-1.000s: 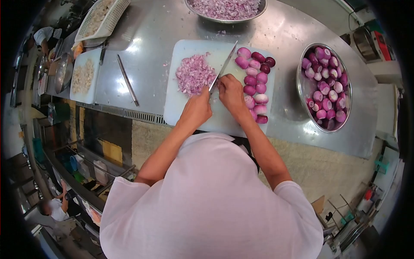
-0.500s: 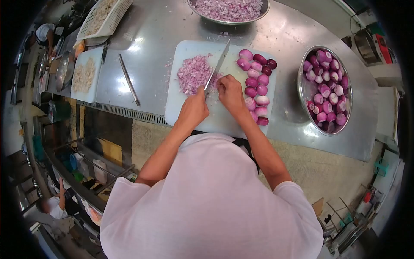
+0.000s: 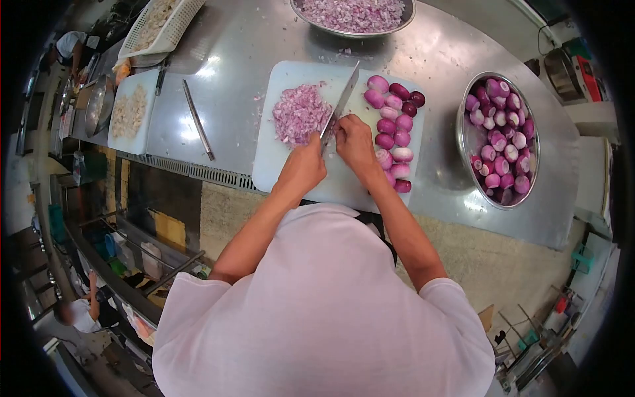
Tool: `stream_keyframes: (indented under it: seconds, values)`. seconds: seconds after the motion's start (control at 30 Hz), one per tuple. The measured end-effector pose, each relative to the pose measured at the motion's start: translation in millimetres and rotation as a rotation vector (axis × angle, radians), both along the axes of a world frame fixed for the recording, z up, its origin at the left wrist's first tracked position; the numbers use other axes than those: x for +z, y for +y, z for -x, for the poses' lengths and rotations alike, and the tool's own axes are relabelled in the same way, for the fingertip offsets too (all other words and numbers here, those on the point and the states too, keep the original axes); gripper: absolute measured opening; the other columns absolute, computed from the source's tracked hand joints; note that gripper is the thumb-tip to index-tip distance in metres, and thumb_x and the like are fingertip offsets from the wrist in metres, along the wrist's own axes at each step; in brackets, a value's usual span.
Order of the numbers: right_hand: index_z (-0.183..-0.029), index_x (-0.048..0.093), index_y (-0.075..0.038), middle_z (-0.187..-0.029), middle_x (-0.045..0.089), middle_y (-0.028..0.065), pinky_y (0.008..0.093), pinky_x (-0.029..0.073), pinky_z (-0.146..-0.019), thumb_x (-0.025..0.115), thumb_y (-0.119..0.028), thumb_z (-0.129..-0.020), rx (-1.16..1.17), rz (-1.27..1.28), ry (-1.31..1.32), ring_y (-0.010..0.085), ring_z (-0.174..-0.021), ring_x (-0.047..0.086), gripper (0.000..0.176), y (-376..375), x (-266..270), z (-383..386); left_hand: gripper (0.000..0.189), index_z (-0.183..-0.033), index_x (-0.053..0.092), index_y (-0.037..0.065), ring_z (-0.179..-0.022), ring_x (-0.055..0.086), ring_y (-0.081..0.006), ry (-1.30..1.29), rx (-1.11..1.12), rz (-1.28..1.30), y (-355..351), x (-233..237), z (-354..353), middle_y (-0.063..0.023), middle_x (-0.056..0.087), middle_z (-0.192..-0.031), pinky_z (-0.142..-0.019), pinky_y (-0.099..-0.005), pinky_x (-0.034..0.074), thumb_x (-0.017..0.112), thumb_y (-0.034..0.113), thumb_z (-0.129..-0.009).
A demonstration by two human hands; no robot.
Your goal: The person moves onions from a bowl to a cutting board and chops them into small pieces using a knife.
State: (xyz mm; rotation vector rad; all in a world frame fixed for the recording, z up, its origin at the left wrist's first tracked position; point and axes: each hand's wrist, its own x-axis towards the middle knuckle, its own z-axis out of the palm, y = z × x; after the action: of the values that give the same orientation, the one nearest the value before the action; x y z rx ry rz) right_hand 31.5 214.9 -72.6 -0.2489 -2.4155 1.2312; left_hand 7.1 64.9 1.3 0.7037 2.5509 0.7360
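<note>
My left hand (image 3: 304,167) is closed round the handle of a kitchen knife (image 3: 346,92), its blade slanting up and to the right over a white cutting board (image 3: 271,162). My right hand (image 3: 356,142) has its fingers curled down close beside the blade, on an onion that they mostly hide. Left of the knife lies a heap of finely chopped purple onion (image 3: 299,112). On the right of the board, peeled red onions (image 3: 401,137) stand in rough rows, near my right hand.
A steel bowl (image 3: 461,132) of peeled onions stands at right; another bowl (image 3: 354,34) of chopped onion is at the back. Left are a metal rod (image 3: 198,120), a smaller board (image 3: 141,145) with pale pieces, and a white basket (image 3: 173,33). Two people are at far left.
The knife and my left hand have shifted slightly to the right, and the blade lies closer to my right fingers. My right hand stays almost in place.
</note>
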Motion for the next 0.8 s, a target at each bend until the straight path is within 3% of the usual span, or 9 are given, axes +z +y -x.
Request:
stream_keyframes:
  seconds: [0.2,0.27,0.43,0.5,0.6,0.73,0.8]
  values:
    - [-0.083,0.065,-0.001,-0.087,0.062,0.0178,0.0464,0.050,-0.077,0.059,0.005,-0.077,0.047,-0.113,-0.047,0.0390,-0.088,0.061,0.011,7.3,7.3,-1.3,0.031,-0.113,0.047,-0.006,-0.073,0.061,-0.0489,0.036,0.029,-0.011,-14.2,21.6,0.4,-0.0301,0.061,-0.072,-0.064,-0.0556,0.046,0.055,0.001,-0.084]
    - [-0.084,0.065,-0.002,-0.087,0.062,0.0172,0.0467,0.049,-0.077,0.059,0.003,-0.078,0.091,-0.139,-0.053,0.0378,-0.092,0.061,0.010,8.1,6.9,-4.6,0.032,-0.114,0.046,-0.006,-0.073,0.061,-0.0491,0.041,0.022,0.018,-16.7,-2.8,5.8,-0.0301,0.061,-0.072,-0.064,-0.0556,0.046,0.055,0.001,-0.084]
    - [-0.086,0.064,-0.001,-0.085,0.061,0.0194,0.0493,0.049,-0.074,0.057,0.003,-0.078,0.107,-0.153,-0.143,0.0409,-0.086,0.061,0.011,-1.3,8.1,-7.9,0.035,-0.117,0.047,-0.006,-0.073,0.061,-0.0493,0.041,0.034,0.002,-15.6,19.0,-0.3,-0.0299,0.061,-0.072,-0.064,-0.0556,0.046,0.055,0.002,-0.084]
    - [-0.087,0.064,0.000,-0.085,0.061,0.0204,0.0501,0.049,-0.073,0.056,0.003,-0.079,0.107,-0.120,-0.162,0.0422,-0.085,0.061,0.012,-4.1,7.4,-8.2,0.022,-0.105,0.048,-0.008,-0.071,0.061,-0.0503,-0.015,0.028,0.038,-7.9,18.1,-8.0,-0.0318,0.060,-0.070,-0.064,-0.0566,0.047,0.052,-0.002,-0.084]
    - [-0.086,0.063,0.000,-0.085,0.060,0.0218,0.0511,0.049,-0.072,0.054,0.002,-0.080,0.097,-0.137,-0.111,0.0442,-0.082,0.061,0.011,-3.9,9.4,-8.8,0.023,-0.105,0.048,-0.008,-0.071,0.061,-0.0503,0.080,0.000,-0.072,-4.8,7.6,-1.7,-0.0322,0.060,-0.070,-0.064,-0.0571,0.047,0.053,-0.001,-0.083]
    - [-0.086,0.063,0.001,-0.085,0.060,0.0220,0.0503,0.050,-0.073,0.054,0.002,-0.079,0.087,-0.126,-0.133,0.0440,-0.083,0.061,0.011,-3.6,14.2,-7.2,0.023,-0.104,0.048,-0.007,-0.072,0.061,-0.0503,0.021,0.028,-0.043,-6.7,11.7,-2.6,-0.0324,0.060,-0.072,-0.065,-0.0571,0.047,0.054,-0.001,-0.083]
    - [-0.086,0.063,0.001,-0.086,0.060,0.0221,0.0501,0.050,-0.073,0.054,0.002,-0.079,0.088,-0.138,-0.146,0.0438,-0.083,0.062,0.011,-5.8,12.7,-14.8,0.038,-0.120,0.048,-0.006,-0.076,0.061,-0.0493,0.034,0.017,-0.039,-0.8,-5.4,-2.2,-0.0310,0.062,-0.077,-0.068,-0.0545,0.047,0.054,0.002,-0.084]
